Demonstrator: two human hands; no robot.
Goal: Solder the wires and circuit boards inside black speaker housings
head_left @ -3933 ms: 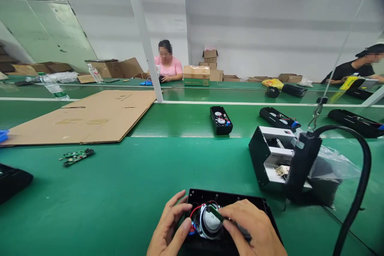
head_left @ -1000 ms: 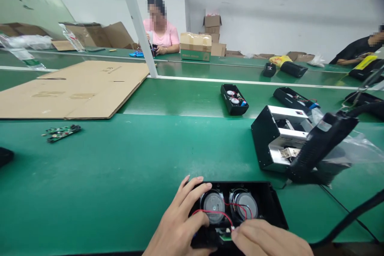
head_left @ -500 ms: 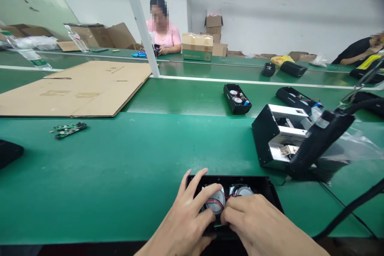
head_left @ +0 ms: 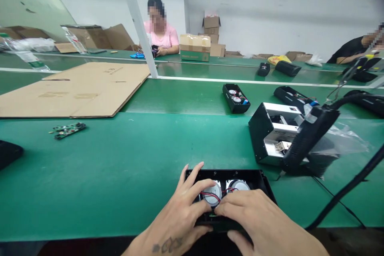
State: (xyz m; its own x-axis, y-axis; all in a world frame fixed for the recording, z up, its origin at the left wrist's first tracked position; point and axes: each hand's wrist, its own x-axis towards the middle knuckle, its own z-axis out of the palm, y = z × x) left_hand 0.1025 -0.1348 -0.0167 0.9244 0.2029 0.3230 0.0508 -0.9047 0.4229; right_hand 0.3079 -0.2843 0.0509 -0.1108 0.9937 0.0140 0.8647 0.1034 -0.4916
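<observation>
A black speaker housing (head_left: 258, 176) lies open at the front edge of the green table, with two round silver speakers (head_left: 211, 194) and red and black wires inside. My left hand (head_left: 186, 208) rests over its left side, fingers spread, the upper ones across the rim and the left speaker. Over the middle and right of the housing is my right hand (head_left: 252, 216), its fingertips pressed together by the wires at the left speaker's lower right. What those fingertips grip is hidden. A bit of green board shows below the left speaker.
A silver and black machine (head_left: 274, 136) stands right, with a black wrapped tool (head_left: 312, 138) and cable before it. Circuit boards (head_left: 69, 130) and flat cardboard (head_left: 78, 88) lie left. More housings (head_left: 236, 99) sit beyond. A person in pink (head_left: 163, 40) sits opposite; another is far right.
My right hand's thumb now shows apart, lower down, and its fingers have shifted slightly left. The housing and both hands appear a little higher and further left in view.
</observation>
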